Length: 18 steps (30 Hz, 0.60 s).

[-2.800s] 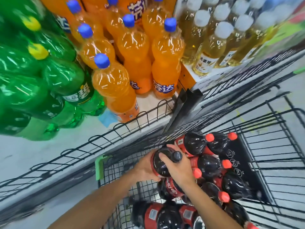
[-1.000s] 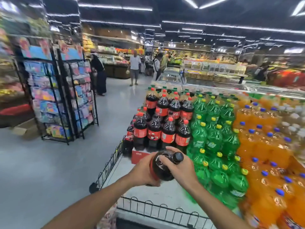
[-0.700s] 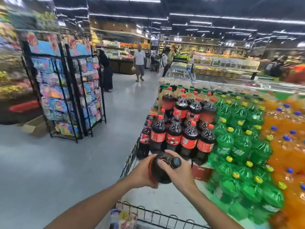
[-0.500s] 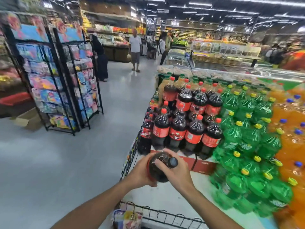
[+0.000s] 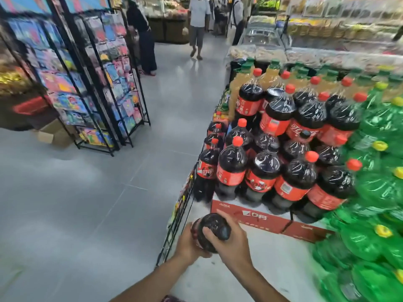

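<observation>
Change since half a second ago: the bottle point(image 5: 211, 228), lifted from the cart earlier, is carried closer to the cola stack point(image 5: 263, 171). It is now seen more from the top, and both hands grip it as before.

- Bottle: dark cola with a black cap point(image 5: 224, 231). It is held over the near left corner of the white platform point(image 5: 277, 262), just in front of the red tray point(image 5: 259, 217) and apart from the stack. Its lower body is hidden behind the hands, so I cannot tell whether it touches the platform.
- Left hand point(image 5: 189, 244): fingers curled round the bottle's left side and underside, gripping it.
- Right hand point(image 5: 231, 243): wrapped over the bottle's right shoulder, with the thumb across the near face and the fingers round the far side.
- Cola stack: two tiers of large bottles with red labels and mostly red caps. The front row stands in the red tray. One black-capped bottle point(image 5: 304, 134) stands among them.
- Green bottles point(image 5: 379, 192): yellow caps, massed to the right of the stack and touching it.
- Amber bottles point(image 5: 236, 86): behind the stack.
- Wire rail point(image 5: 182, 214): black, along the platform's left edge.
- Card rack point(image 5: 98, 83): black wire with coloured packets, across the aisle to the left, with a cardboard box point(image 5: 52, 134) at its foot.
- Shoppers point(image 5: 197, 25): at the far end of the aisle.
</observation>
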### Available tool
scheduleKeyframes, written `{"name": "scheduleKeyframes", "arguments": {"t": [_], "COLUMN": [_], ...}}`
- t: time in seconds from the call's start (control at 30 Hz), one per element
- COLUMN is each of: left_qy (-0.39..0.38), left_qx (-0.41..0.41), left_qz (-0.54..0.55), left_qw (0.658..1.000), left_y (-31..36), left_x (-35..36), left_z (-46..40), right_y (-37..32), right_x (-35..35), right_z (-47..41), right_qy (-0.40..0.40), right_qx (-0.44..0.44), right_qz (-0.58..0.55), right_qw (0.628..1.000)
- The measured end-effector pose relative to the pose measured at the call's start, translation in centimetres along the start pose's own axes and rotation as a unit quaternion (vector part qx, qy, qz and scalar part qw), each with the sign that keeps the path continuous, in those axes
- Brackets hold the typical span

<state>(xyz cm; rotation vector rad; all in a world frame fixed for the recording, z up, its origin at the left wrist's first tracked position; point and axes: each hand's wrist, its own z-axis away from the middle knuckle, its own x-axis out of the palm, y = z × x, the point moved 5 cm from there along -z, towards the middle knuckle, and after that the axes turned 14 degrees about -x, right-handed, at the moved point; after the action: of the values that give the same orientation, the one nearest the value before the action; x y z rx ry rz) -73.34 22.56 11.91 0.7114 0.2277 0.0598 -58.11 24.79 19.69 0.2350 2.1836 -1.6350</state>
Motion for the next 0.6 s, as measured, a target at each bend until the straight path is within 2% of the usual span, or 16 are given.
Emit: {"name": "scheduleKeyframes", "arguments": {"t": [0.07,0.1,0.17,0.23,0.3,0.43,0.53,0.6], "left_qy": [-0.006,0.016,0.007,-0.024,-0.041,-0.041,-0.055,-0.096], "left_qx": [-0.04,-0.033,-0.015,-0.054,-0.082,-0.088,-0.078,-0.069], "left_qz": [0.012,0.006,-0.003,0.097,0.141,0.19,0.174,0.199], "left_qw": [0.999,0.999,1.0,0.994,0.986,0.977,0.98,0.973], "left_y": [-0.3,-0.5,-0.2,-0.2,-0.7,-0.5,0.4,0.9], "left_x": [0.0,-0.3,-0.1,0.3,0.2,-0.1,-0.3,-0.5], "left_z": [-1.4,-2.1,-3.5,-5.4,-7.0,-10.0,-10.9,-11.8], "right_y": [2.1,3.0,4.7,6.2,7.1,7.5,7.1,6.8], "right_x": [1.3,1.8,3.0,4.0,4.8,6.0,6.8,7.3], "right_z": [-1.0,-1.3,-1.9,-2.5,-3.1,-4.8,-6.6,-7.7], "right_qy": [-0.013,-0.018,-0.026,-0.023,-0.023,-0.013,-0.028,-0.044], "right_qx": [0.02,0.029,0.045,0.062,0.075,0.072,0.049,0.04], "right_qz": [0.0,0.001,0.004,0.001,0.002,0.01,0.018,0.026], "right_qw": [1.0,0.999,0.999,0.998,0.997,0.997,0.998,0.998]}}
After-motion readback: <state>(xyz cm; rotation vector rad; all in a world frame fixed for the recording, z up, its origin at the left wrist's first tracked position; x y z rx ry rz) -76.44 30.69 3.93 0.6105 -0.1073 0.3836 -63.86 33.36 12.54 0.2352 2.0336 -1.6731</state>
